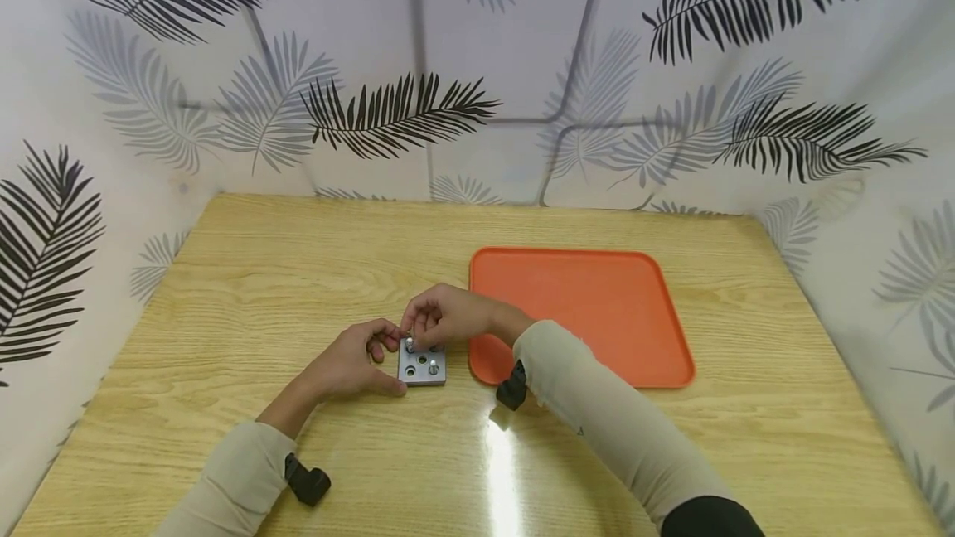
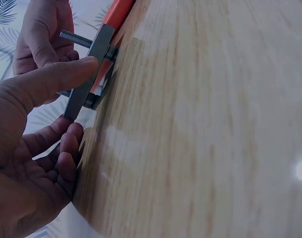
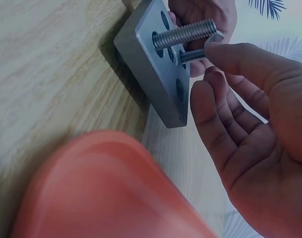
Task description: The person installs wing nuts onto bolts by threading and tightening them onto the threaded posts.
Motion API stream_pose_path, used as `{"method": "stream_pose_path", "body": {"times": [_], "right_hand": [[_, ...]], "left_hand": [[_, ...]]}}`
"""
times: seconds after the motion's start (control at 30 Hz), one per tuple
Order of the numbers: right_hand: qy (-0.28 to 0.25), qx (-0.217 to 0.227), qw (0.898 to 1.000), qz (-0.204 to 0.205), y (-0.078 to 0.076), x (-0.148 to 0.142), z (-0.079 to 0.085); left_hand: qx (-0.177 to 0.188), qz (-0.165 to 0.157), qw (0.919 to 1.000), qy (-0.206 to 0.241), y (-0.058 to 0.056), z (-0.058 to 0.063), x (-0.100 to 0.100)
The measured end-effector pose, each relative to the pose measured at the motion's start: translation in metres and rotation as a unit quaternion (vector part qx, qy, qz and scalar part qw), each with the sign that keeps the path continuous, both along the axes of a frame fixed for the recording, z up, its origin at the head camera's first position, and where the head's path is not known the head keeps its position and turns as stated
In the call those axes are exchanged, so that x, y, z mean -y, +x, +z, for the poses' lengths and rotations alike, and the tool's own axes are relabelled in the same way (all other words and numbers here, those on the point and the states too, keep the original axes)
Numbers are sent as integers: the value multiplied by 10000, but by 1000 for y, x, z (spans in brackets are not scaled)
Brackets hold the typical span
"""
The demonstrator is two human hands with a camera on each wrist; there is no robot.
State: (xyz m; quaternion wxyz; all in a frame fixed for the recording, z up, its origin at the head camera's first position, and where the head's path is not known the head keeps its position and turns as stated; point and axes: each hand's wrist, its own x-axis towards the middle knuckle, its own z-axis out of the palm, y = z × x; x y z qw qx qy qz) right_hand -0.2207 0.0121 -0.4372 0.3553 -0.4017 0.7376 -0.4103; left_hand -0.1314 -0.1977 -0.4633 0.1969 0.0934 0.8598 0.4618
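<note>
A square grey metal plate (image 1: pixel 422 360) with several round holes lies on the table. Two threaded bolts rise from it: the nearer bolt (image 1: pixel 433 367) stands free, and the farther bolt (image 3: pixel 193 55) is by my right fingertips. My left hand (image 1: pixel 351 363) grips the plate's left side, thumb at the near corner and fingers at the far one. Bolt heads (image 2: pixel 111 53) protrude beneath the plate in the left wrist view. My right hand (image 1: pixel 451 313) pinches a small shiny metal piece (image 3: pixel 216 37) at the farther bolt's tip; its kind is mostly hidden by the fingers.
An orange tray (image 1: pixel 582 313) lies right of the plate, with my right forearm across its near left corner. The wooden table (image 1: pixel 298 272) meets a leaf-patterned cloth (image 1: pixel 492 48) at the back. A black wrist camera (image 1: pixel 307 481) sits on the left sleeve.
</note>
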Motion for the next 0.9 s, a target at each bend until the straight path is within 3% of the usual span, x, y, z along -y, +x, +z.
{"method": "stream_pose_path", "body": {"times": [0.3,0.5,0.9], "right_hand": [[196,-133,9996,-142,1,-2,3],[-158,48,9986,-508,-2,-4,7],[-53,116,9998,-176,1,-4,4]], "left_hand": [[19,5,10000,64,0,-3,0],[-37,43,10000,8,-1,-3,0],[-41,27,10000,3,-1,-4,0]]}}
